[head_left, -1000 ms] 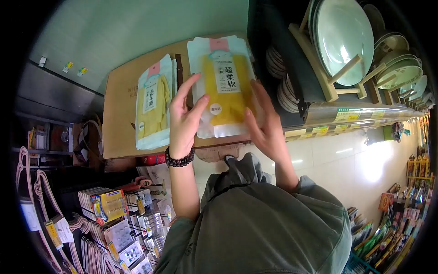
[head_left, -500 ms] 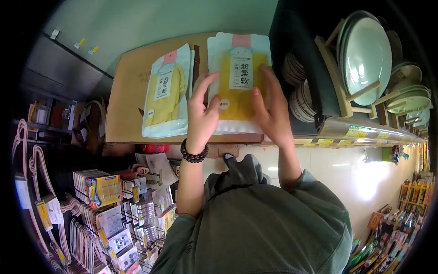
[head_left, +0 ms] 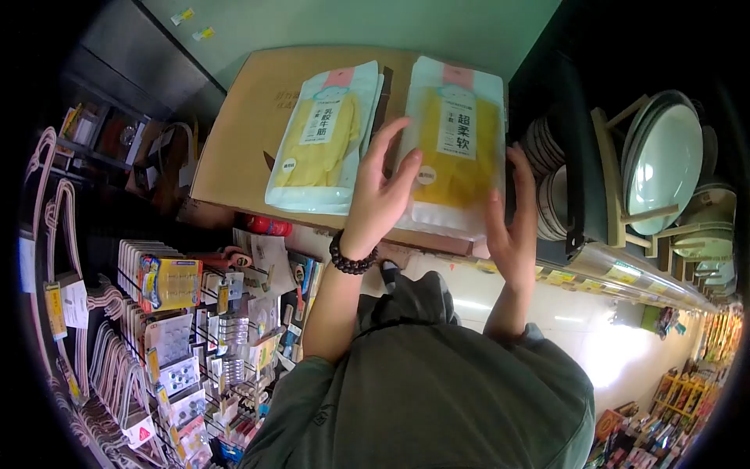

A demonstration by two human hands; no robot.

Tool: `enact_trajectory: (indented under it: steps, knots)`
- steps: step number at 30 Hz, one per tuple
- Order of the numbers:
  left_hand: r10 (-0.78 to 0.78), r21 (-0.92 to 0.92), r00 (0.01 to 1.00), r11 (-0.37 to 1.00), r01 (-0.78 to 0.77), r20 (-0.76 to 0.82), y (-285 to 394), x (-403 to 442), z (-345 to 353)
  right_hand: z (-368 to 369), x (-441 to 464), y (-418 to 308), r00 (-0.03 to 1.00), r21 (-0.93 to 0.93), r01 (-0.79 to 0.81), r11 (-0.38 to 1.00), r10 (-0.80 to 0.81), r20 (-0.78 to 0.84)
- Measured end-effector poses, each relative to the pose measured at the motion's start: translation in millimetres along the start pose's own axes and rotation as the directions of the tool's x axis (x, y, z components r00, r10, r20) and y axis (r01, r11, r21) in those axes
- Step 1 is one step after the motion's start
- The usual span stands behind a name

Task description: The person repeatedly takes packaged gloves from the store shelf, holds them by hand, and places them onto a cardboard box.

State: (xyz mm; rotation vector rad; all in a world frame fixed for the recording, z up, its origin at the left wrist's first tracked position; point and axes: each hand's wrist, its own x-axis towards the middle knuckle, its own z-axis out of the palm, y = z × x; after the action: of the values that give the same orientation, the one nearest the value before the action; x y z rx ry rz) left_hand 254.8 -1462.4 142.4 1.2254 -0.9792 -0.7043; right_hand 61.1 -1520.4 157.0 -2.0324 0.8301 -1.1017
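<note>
Well, seen from the head view, the left hand (head_left: pixel 376 209) and right hand (head_left: pixel 512 238) flank a pouch of yellow gloves (head_left: pixel 453 168) on a cardboard box (head_left: pixel 242 137). Both sets of fingers are spread wide, neither closed around it; how firmly they touch, I can't tell. A second pouch (head_left: pixel 319 148) lies left of it.

Both hands (head_left: pixel 377 195) (head_left: pixel 512 238) — thumbs (head_left: pixel 405 173) apart from fingers (head_left: pixel 384 142)

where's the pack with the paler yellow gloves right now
In the head view, the paler yellow glove pack lies on the cardboard box, left of centre, just left of the deeper yellow pack and the left hand.
</note>
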Motion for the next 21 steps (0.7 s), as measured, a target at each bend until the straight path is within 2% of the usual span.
enact_trajectory:
  steps: [2,5,6,7,10,13,16,19,20,21]
  knots:
    - [-0.07,-0.088,0.997,0.994,0.065,-0.045,11.2,-8.6,5.4,3.5,-6.6,9.2,0.995,0.128,-0.09,0.988,0.093,-0.024]
    - [-0.029,0.09,0.993,0.995,0.04,-0.119,-3.1,-9.5,8.2,2.4,-5.9,22.3,0.963,0.359,-0.254,0.898,0.271,0.002]
    - [-0.052,0.153,0.989,0.985,0.074,-0.141,-10.7,-8.4,7.2,-1.4,-2.7,16.6,0.94,0.433,-0.32,0.843,0.34,0.034]
    - [-0.06,0.093,0.994,0.993,0.068,-0.088,-14.3,-7.6,7.2,-3.5,0.4,13.7,0.912,0.501,-0.384,0.776,0.404,0.073]
    - [-0.087,-0.06,0.994,0.994,0.091,0.071,-6.8,-5.4,9.9,-3.1,2.8,23.3,0.9,0.673,-0.396,0.625,0.408,0.151]
    - [-0.105,-0.038,0.991,0.993,0.108,0.078,-0.9,-9.7,12.3,0.4,0.5,29.1,0.903,0.633,-0.403,0.661,0.401,0.157]
    - [-0.004,0.084,0.999,0.996,0.001,0.034,-23.2,-13.2,12.4,4.2,-0.6,23.5,0.905,0.553,-0.409,0.726,0.401,0.143]
    - [-0.034,0.009,0.998,0.999,0.034,0.05,-11.7,-16.0,10.0,5.8,-7.5,24.4,0.896,0.601,-0.405,0.689,0.43,0.111]
    - [-0.049,-0.107,0.993,0.992,0.061,0.108,-5.9,-16.9,7.9,4.7,-11.1,26.1,0.923,0.51,-0.351,0.786,0.381,0.048]
    - [-0.025,-0.004,0.997,1.0,0.025,0.074,-6.4,-22.3,5.9,4.6,-15.5,28.2,0.947,0.412,-0.29,0.864,0.321,-0.005]
